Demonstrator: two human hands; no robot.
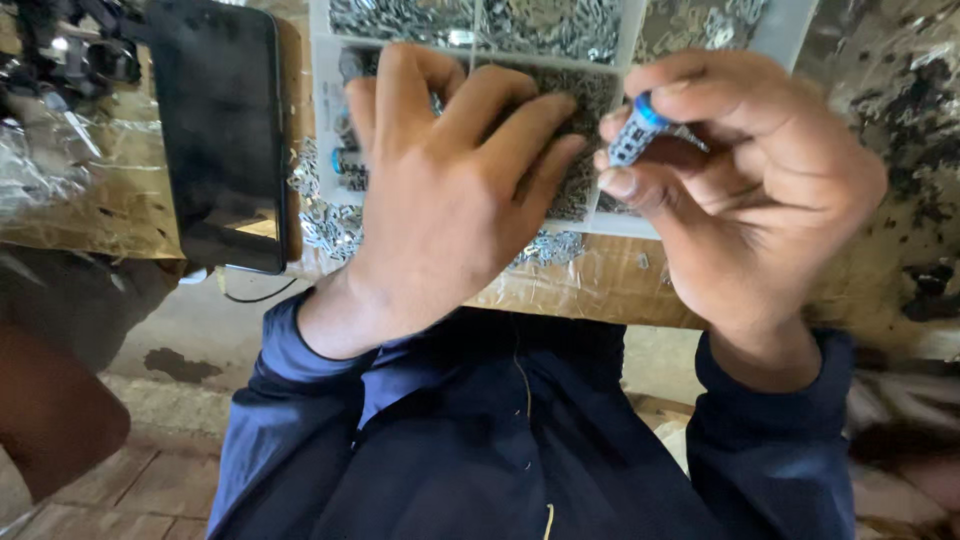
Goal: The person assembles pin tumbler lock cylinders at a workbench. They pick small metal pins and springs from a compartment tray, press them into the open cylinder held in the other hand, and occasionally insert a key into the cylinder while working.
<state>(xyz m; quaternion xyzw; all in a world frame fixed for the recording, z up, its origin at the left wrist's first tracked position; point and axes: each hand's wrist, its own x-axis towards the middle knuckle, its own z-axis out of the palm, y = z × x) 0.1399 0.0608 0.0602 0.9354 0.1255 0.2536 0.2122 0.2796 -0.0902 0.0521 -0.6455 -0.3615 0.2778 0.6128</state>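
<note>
**Picking small metal parts from a divided tray**

Head view: left hand (450, 190) lies fingers-together over the white compartment tray (325, 120) of metal parts (560, 30). Right hand (740, 190) pinches a blue-capped part (640, 130). Best keep that pinch steady, close above the tray.

There is just one view here, from a camera on the person's head, looking almost straight down and slightly forward over their own chest. It sits very close: the left hand (450, 190) and right hand (740, 190) fill the middle of the frame, with the dark blue sleeves (290, 400) running off the bottom edge. The white compartment tray (320, 120) is cut off at the top (so the far part of the bench stays unseen), and a dark phone (220, 130) lies at upper left
</note>
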